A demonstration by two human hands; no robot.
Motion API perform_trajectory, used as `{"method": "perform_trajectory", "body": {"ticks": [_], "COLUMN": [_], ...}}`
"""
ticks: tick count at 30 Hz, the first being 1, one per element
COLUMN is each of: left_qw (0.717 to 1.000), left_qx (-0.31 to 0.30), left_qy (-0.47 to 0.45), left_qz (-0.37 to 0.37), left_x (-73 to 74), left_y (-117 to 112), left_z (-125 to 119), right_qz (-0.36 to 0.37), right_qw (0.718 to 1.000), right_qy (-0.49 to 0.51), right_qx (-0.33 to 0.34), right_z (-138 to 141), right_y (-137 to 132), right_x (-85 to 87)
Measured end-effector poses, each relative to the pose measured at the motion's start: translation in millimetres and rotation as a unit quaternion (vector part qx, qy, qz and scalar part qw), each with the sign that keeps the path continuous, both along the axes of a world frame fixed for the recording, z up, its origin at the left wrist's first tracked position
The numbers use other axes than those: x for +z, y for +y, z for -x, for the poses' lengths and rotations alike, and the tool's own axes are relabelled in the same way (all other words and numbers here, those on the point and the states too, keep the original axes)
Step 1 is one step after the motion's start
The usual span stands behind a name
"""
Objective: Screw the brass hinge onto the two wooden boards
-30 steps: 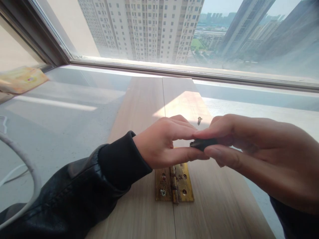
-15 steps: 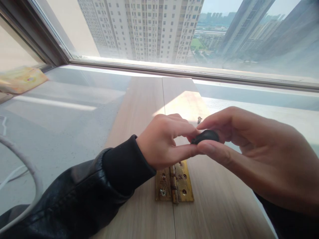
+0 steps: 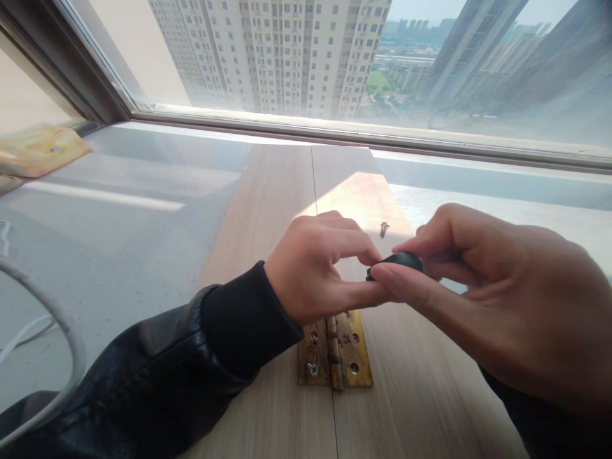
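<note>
A small black rounded piece (image 3: pixel 404 260), its kind not clear, is held up over the boards between my hands. My right hand (image 3: pixel 507 293) pinches it between thumb and fingers. My left hand (image 3: pixel 325 268) has its thumb and index finger curved around the left end of the same piece, the thumb tip hidden behind my right thumb. Below my left hand lies a worn brass hinge (image 3: pixel 351 357) across the seam of two boards; its upper part is covered by the hand. A cross-head screw (image 3: pixel 312 369) sits in the hinge's lower left hole.
Loose screws (image 3: pixel 384 229) lie on the right-hand wood board (image 3: pixel 354 191) beyond my hands. Both boards rest on a pale sill (image 3: pixel 157 248) below a window. A white cable (image 3: pixel 67 331) curves at the left, and a yellowish packet (image 3: pixel 43 152) lies in the far left corner.
My right hand's fingers have shifted on the black piece, which has turned slightly so its left end shows more. My left index finger is more bent.
</note>
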State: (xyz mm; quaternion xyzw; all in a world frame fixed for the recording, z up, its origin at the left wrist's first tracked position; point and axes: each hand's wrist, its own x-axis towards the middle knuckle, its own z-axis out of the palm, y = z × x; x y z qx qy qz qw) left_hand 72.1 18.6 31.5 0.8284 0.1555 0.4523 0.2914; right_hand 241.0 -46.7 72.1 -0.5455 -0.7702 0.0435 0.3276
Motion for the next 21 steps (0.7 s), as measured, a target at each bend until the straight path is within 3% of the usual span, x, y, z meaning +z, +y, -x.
{"method": "perform_trajectory", "body": {"ticks": [3,5,9,12,16,19,21], "left_qw": [0.999,0.997,0.984,0.976,0.991,0.998,0.999], "left_qx": [-0.040,-0.074,-0.164,-0.201,-0.104,-0.037,-0.026], "left_qy": [0.013,0.016,0.020,0.032,0.028,0.000,-0.011], "left_qz": [0.017,0.029,0.063,0.083,0.079,0.045,0.037], "left_x": [0.0,-0.1,-0.9,-1.4,-1.7,-2.9,-3.7], "left_y": [2.5,6.1,12.7,13.4,9.2,4.9,2.5], "left_z": [1.7,3.0,4.4,4.4,4.0,2.6,1.6], "right_qz": [-0.032,0.004,0.118,0.135,0.129,0.064,0.015], "right_qw": [0.999,0.999,0.983,0.980,0.986,0.995,0.999], "right_qy": [0.016,0.039,0.076,0.075,0.082,0.058,0.048], "right_qx": [-0.013,0.010,0.116,0.122,0.071,0.041,0.013], "right_z": [-1.3,-4.5,-11.9,-14.1,-9.5,-3.6,-0.3], "right_y": [0.7,0.7,-0.6,-1.6,-4.4,-6.3,-6.0], "right_x": [-2.9,-0.5,10.0,13.3,7.0,-1.5,-5.9]}}
